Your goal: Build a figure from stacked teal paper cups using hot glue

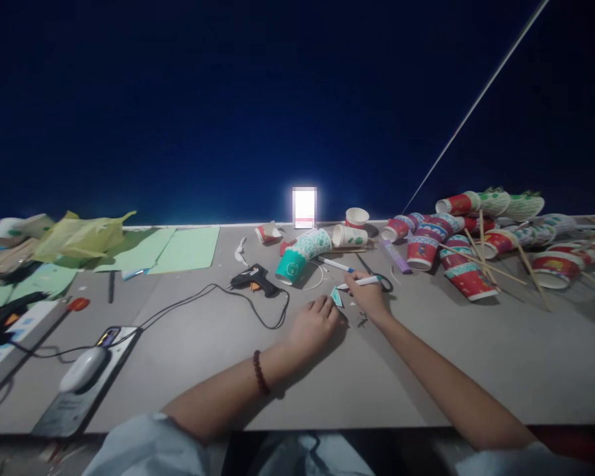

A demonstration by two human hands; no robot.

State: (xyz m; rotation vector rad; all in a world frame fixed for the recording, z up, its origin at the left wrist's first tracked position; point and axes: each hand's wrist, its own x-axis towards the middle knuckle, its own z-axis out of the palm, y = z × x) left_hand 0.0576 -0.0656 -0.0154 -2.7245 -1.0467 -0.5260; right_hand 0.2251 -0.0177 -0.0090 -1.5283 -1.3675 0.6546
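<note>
My right hand (369, 297) is closed around a white pen (373, 281), whose tip points left at a small green-and-white paper triangle (336, 297). The fingers of my left hand (318, 322) press the triangle down on the table. Just beyond the hands lies a curved string of nested paper cups (313, 244), ending in a green cup (292, 264). Another white pen (334, 264) with a blue end rests near it. A dark loop, perhaps a scissors handle (387, 284), shows beside my right hand. Small dark scraps (361, 320) lie between my wrists.
A black glue gun (255, 280) with a trailing cord lies left of the hands. Further left are a phone (84, 383) with a white case on it, a power strip (17, 340) and green paper (186, 248). Joined cups (429, 241) and wooden sticks (533, 277) crowd the right.
</note>
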